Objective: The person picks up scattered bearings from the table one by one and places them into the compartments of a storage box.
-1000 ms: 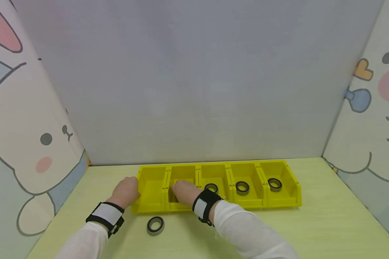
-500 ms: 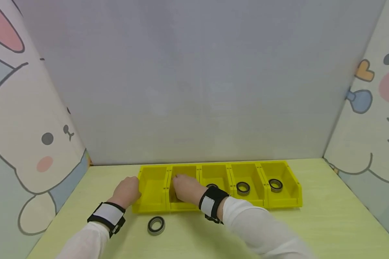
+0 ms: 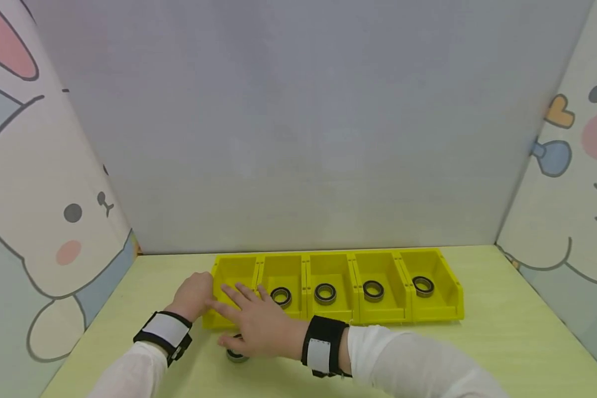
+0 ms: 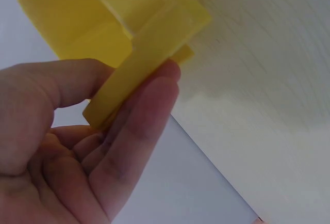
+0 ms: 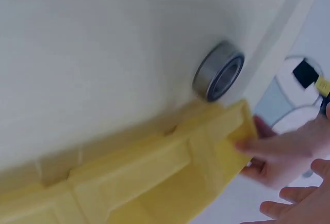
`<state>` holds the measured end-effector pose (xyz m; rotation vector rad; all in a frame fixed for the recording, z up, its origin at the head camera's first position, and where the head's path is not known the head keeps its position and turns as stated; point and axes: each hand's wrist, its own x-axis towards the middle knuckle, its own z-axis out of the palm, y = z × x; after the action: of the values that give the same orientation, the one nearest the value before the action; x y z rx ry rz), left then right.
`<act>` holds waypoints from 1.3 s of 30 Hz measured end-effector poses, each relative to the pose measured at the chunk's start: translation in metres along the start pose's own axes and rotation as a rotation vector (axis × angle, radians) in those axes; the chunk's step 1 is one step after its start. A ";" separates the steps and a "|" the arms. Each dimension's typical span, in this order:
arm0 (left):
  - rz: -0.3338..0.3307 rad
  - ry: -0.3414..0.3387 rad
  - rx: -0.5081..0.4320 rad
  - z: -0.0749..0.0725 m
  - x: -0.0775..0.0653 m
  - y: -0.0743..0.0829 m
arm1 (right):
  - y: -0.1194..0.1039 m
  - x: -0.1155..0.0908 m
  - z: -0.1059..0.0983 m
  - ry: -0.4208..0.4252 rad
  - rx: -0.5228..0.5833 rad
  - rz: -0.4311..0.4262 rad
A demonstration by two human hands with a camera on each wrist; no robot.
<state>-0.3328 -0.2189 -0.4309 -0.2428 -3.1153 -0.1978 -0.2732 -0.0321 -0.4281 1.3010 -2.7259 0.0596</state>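
My left hand grips the side wall of the leftmost yellow bin; in the left wrist view, thumb and fingers pinch that bin wall. With fingers spread, my right hand reaches over the front of the leftmost bins. Beneath its thumb, a ball bearing with a dark face and steel rim lies on the table, partly covered in the head view. The right wrist view shows this bearing whole, apart from the right fingers. Inside the second bin lies another bearing.
The yellow bins stand joined in a row along the back of the table. The third bin holds a bearing, as do the fourth and the rightmost. A grey back wall and cartoon-printed side panels enclose the table.
My right hand has left the second bin and moved forward-left toward the loose bearing, its fingers spreading. The bearing in the second bin is now uncovered. The left hand keeps its place.
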 end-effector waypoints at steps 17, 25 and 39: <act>-0.045 -0.046 -0.024 -0.001 0.000 0.002 | -0.033 -0.020 0.036 -0.263 0.176 -0.163; -0.068 -0.076 -0.023 -0.002 0.000 0.003 | -0.032 -0.021 0.047 -0.314 0.197 -0.193; -0.066 -0.076 -0.031 -0.001 0.000 0.002 | -0.014 -0.008 0.067 -0.179 0.140 -0.109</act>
<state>-0.3328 -0.2171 -0.4298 -0.1518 -3.2001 -0.2441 -0.2632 -0.0403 -0.4957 1.5612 -2.8364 0.1325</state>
